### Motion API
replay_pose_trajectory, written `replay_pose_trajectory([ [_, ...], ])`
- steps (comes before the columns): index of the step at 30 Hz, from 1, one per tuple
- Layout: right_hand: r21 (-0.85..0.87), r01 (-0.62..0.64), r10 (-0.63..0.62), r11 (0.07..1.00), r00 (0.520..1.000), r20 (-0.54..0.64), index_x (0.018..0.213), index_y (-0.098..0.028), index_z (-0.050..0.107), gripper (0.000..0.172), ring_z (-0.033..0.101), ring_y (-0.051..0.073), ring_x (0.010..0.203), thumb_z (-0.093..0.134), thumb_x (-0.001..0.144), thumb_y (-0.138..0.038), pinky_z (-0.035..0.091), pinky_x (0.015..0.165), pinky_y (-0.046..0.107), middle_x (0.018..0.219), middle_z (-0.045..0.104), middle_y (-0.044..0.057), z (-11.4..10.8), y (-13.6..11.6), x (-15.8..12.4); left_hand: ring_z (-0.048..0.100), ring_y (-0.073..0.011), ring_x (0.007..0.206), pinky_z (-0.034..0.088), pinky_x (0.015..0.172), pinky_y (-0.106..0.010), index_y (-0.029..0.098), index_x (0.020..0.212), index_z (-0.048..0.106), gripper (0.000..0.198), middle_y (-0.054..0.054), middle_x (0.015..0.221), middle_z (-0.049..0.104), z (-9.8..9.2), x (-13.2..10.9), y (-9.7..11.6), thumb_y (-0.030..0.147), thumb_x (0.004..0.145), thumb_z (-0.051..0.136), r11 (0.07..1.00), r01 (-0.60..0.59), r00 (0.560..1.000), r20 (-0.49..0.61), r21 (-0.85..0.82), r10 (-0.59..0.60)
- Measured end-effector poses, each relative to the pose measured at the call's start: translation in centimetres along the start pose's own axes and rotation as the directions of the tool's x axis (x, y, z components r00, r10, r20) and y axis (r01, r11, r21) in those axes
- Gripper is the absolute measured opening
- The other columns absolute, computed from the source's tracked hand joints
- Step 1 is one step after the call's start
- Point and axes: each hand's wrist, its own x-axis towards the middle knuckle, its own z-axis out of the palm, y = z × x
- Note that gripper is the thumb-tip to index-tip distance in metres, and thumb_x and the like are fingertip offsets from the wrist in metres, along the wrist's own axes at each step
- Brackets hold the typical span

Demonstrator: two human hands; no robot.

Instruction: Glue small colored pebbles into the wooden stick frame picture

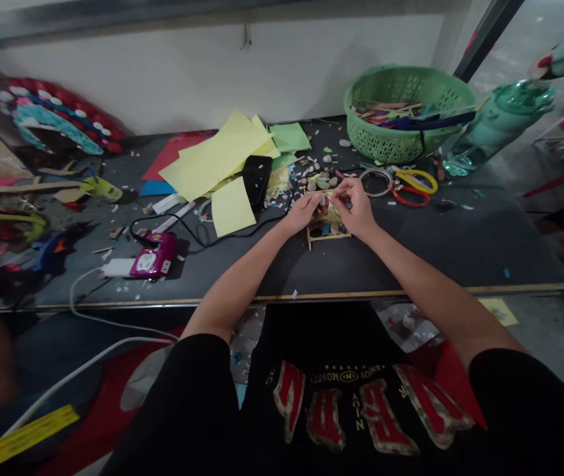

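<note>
Both my hands meet over a small craft frame of wooden sticks (328, 233) in the middle of the dark table (410, 258). My left hand (303, 211) lies on its left side with fingers curled against it. My right hand (356, 206) rests on its right side, fingers pinched at the top on something too small to make out. Small pebbles (322, 178) lie just behind the frame.
Yellow, green and red paper sheets (222, 162) and a black box (256, 177) lie back left. A green basket (403, 112) of sticks stands back right beside a teal bottle (500, 122). Scissors (413, 186), a magenta device (154, 256) with cables, and scraps lie around.
</note>
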Motion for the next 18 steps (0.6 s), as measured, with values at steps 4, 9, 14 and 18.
replay_pose_trajectory([
  [4, 0.0, 0.015, -0.015, 1.0, 1.0, 0.022, 0.107, -0.026, 0.04, 0.033, 0.057, 0.015, 0.067, 0.056, 0.094, -0.051, 0.05, 0.067, 0.036, 0.091, 0.063, 0.001, 0.0, 0.44, -0.2, 0.053, -0.0132, 0.066, 0.045, 0.067, -0.028, 0.017, 0.079, 0.059, 0.075, -0.004, 0.073, 0.062, -0.02, -0.24, 0.2, 0.086, 0.084, 0.032, 0.998, 0.053, 0.995, 0.085, 0.032, -0.055],
  [9, -0.059, 0.048, -0.041, 0.997, 0.993, 0.111, 0.105, -0.025, 0.04, 0.023, 0.061, 0.016, 0.074, 0.05, 0.097, -0.045, 0.052, 0.074, 0.036, 0.094, 0.063, 0.003, -0.39, 0.61, -0.4, 0.051, -0.0126, 0.063, 0.044, 0.063, -0.027, 0.016, 0.083, 0.06, 0.08, -0.004, 0.073, 0.062, -0.03, -0.54, 0.16, 0.089, 0.082, 0.028, 0.99, 0.105, 0.99, 0.088, 0.092, -0.113],
  [14, -0.113, 0.059, -0.04, 0.992, 0.986, 0.164, 0.105, -0.025, 0.041, 0.021, 0.063, 0.02, 0.086, 0.045, 0.099, -0.045, 0.052, 0.081, 0.039, 0.099, 0.062, 0.006, -0.48, 0.39, -0.41, 0.053, -0.0139, 0.069, 0.045, 0.07, -0.029, 0.016, 0.08, 0.059, 0.078, -0.004, 0.075, 0.062, 0.04, -0.4, 0.02, 0.088, 0.082, 0.028, 0.993, 0.073, 0.993, 0.09, 0.09, -0.081],
  [18, -0.147, 0.053, -0.026, 0.988, 0.984, 0.179, 0.103, -0.025, 0.042, 0.019, 0.062, 0.022, 0.086, 0.042, 0.099, -0.043, 0.053, 0.08, 0.041, 0.099, 0.061, 0.008, -0.37, 0.08, -0.43, 0.053, -0.0137, 0.07, 0.046, 0.072, -0.029, 0.016, 0.078, 0.058, 0.078, -0.004, 0.074, 0.06, 0.06, -0.26, -0.08, 0.088, 0.083, 0.028, 0.993, 0.056, 0.993, 0.098, 0.101, -0.066],
])
